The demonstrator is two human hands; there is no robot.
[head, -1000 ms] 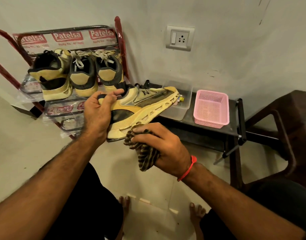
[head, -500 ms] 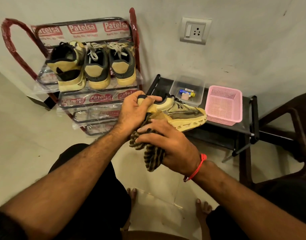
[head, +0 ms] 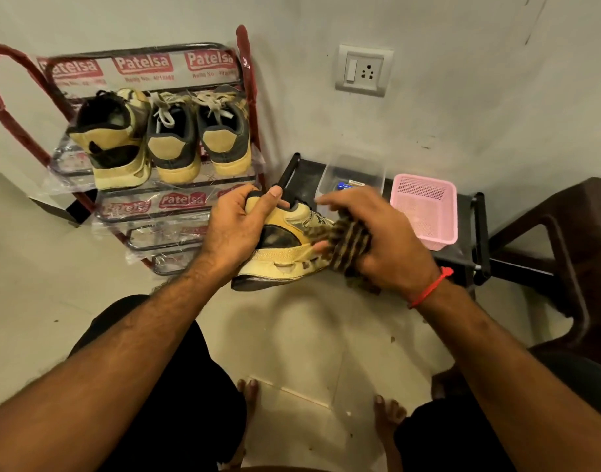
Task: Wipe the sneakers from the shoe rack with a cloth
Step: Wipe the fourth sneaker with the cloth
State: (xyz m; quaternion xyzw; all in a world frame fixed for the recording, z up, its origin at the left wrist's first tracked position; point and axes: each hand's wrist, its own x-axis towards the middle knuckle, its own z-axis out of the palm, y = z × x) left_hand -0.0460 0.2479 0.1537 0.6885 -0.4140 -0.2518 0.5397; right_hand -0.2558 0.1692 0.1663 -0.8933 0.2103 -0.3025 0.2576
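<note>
My left hand (head: 236,229) curls round the heel of a yellow-and-black suede sneaker (head: 285,247). My right hand (head: 377,240), fingers blurred, grips a striped brown cloth (head: 350,241) against its side, near the red metal shoe rack (head: 248,97).

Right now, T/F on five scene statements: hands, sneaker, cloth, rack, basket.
1. The left hand grips the sneaker at its heel end. True.
2. The right hand holds a plain white cloth. False: the cloth is striped, dark and tan.
3. Three sneakers sit on the top shelf of the shoe rack. True.
4. The pink basket hangs on the shoe rack. False: it sits on the low black stand to the right of the rack.
5. The held sneaker rests on the floor. False: it is held up off the floor, between the hands.
</note>
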